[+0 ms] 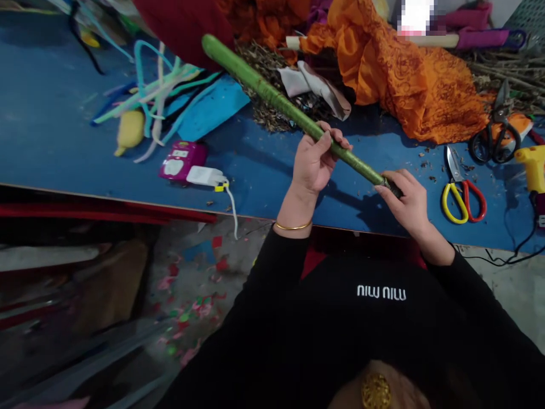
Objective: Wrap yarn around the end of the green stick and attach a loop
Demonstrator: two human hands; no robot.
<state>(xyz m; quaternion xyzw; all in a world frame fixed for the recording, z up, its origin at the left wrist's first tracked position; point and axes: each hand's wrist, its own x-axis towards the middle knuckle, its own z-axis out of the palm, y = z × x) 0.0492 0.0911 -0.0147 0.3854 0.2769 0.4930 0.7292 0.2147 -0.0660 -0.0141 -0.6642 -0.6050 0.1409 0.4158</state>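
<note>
A long green wrapped stick (272,95) with a rounded far end slants across the blue table, held above its surface. My left hand (317,156) wraps round the stick near its middle, thumb on top. At the stick's near, darker end, my right hand (406,196) pinches it between thumb and fingers. To the right of that hand lie scissors (458,190) with one yellow and one red handle, blades pointing away from me. A purple device (184,159) with a white plug and cable on it rests left of my left hand.
Orange patterned cloth (413,85) and dried twigs heap along the back. Pastel fuzzy strips (157,91) and a yellow pear-shaped object (130,130) lie at left. Black-handled shears (496,133) and a yellow glue gun (532,165) are at right. Scraps litter the floor.
</note>
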